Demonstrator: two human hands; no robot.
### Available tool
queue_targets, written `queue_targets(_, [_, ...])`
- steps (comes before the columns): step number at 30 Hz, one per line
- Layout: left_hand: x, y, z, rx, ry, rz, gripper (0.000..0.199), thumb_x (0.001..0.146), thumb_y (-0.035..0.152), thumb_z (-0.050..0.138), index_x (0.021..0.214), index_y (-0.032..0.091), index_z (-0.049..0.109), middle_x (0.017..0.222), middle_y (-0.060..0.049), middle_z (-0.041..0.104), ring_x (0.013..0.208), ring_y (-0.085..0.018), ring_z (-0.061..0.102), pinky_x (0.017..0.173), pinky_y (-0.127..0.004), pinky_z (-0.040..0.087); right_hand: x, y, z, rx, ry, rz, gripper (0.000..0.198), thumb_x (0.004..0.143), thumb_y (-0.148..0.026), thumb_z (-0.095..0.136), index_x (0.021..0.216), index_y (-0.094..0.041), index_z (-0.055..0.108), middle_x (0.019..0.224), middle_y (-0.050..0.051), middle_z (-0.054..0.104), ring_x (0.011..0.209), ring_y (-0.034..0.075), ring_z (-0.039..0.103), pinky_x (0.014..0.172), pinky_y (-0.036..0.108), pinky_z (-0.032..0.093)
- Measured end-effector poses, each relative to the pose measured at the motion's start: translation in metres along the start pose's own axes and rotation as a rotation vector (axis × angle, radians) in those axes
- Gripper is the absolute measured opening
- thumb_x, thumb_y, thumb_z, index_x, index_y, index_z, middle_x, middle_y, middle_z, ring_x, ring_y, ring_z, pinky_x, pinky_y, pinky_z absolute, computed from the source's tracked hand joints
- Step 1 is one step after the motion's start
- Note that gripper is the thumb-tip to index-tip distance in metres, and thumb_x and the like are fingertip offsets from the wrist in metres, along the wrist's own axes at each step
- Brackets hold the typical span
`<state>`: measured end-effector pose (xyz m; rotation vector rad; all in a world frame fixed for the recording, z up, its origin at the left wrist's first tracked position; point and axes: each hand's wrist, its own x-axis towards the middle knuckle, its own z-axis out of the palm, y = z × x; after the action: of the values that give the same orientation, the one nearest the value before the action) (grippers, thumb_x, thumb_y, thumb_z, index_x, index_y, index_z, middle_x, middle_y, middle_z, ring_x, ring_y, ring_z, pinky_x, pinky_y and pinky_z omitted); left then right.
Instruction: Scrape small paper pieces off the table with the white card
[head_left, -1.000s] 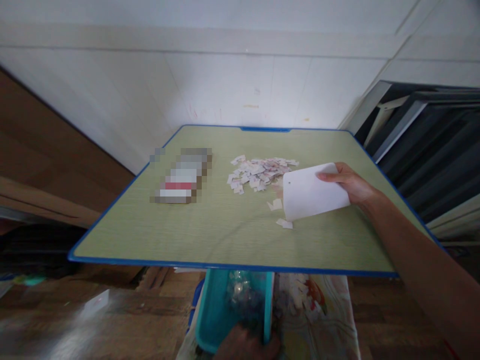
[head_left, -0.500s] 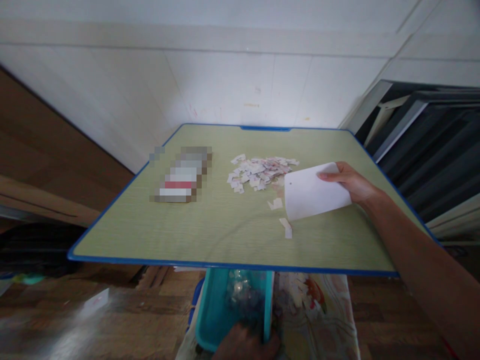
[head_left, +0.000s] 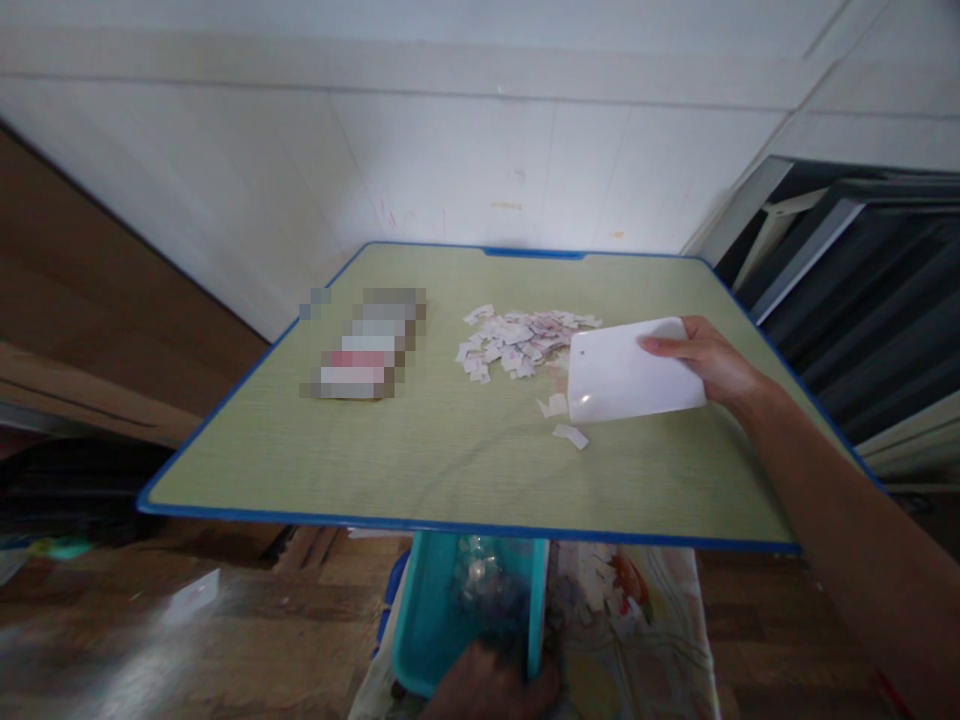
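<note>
Right hand has a firm pinch on the white rounded-corner card, thumb on top, fingers mostly hidden under. Card sits between the heap of paper scraps and the right edge of the green tabletop surface. Heap lies nearer the far edge; two small groups of loose scraps are just off the card's left end, toward the front edge. Can't tell if the card's lower edge touches the surface.

Left hand is wrapped over the right wall of the teal plastic basket, at its near right corner, below the surface's front edge (dark down there, finger detail is poor).

Handling, my judgement: card edge flush to the surface, shallow tilt, slow even strokes; scraps this light probably scatter or slip under a raised edge. Brace the basket, rim level.
</note>
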<state>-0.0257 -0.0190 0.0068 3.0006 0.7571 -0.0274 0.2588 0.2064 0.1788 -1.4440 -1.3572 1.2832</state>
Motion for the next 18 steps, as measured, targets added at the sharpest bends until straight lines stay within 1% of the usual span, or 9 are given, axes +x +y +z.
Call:
queue_targets(4, [-0.001, 0.001, 0.002, -0.02, 0.024, -0.036, 0.038, 0.07, 0.015, 0.056, 0.106, 0.019, 0.046, 0.048, 0.004, 0.054, 0.035, -0.015, 0.049, 0.032, -0.022, 0.035, -0.003, -0.004, -0.004, -0.033, -0.011, 0.017, 0.02, 0.055, -0.032, 0.066, 0.064, -0.016, 0.059, 0.057, 0.0, 0.059, 0.043, 0.011, 0.051, 0.041, 0.022, 0.036])
queue_targets(7, [-0.002, 0.002, 0.002, -0.048, 0.002, -0.041, 0.032, 0.072, 0.014, 0.054, 0.103, 0.02, 0.048, 0.049, 0.004, 0.054, 0.036, -0.014, 0.049, 0.033, -0.022, 0.036, -0.005, -0.007, -0.007, -0.002, 0.018, 0.003, 0.019, 0.057, -0.031, 0.066, 0.066, -0.015, 0.059, 0.056, 0.0, 0.059, 0.043, 0.01, 0.05, 0.042, 0.021, 0.035])
queue_targets(11, [-0.002, 0.002, 0.002, -0.046, -0.008, -0.046, 0.035, 0.074, 0.015, 0.053, 0.107, 0.019, 0.045, 0.048, 0.004, 0.054, 0.035, -0.014, 0.048, 0.033, -0.022, 0.036, -0.006, -0.009, -0.011, -0.012, 0.036, 0.011, 0.021, 0.057, -0.03, 0.066, 0.066, -0.013, 0.058, 0.056, 0.001, 0.058, 0.043, 0.01, 0.05, 0.041, 0.02, 0.035])
queue_targets(14, [-0.002, 0.002, 0.001, -0.049, -0.007, -0.049, 0.031, 0.074, 0.018, 0.054, 0.104, 0.021, 0.047, 0.049, 0.004, 0.054, 0.035, -0.015, 0.049, 0.032, -0.023, 0.036, -0.006, -0.009, -0.015, -0.04, 0.071, 0.012, 0.022, 0.057, -0.031, 0.067, 0.066, -0.013, 0.058, 0.055, 0.001, 0.058, 0.042, 0.01, 0.049, 0.04, 0.021, 0.034])
queue_targets(18, [-0.002, 0.002, -0.001, -0.03, -0.023, -0.037, 0.035, 0.074, 0.015, 0.053, 0.107, 0.019, 0.045, 0.051, 0.003, 0.056, 0.037, -0.016, 0.05, 0.033, -0.023, 0.037, -0.008, -0.009, -0.019, -0.056, 0.078, 0.004, 0.021, 0.057, -0.03, 0.067, 0.065, -0.014, 0.058, 0.055, 0.001, 0.057, 0.042, 0.01, 0.049, 0.039, 0.021, 0.034])
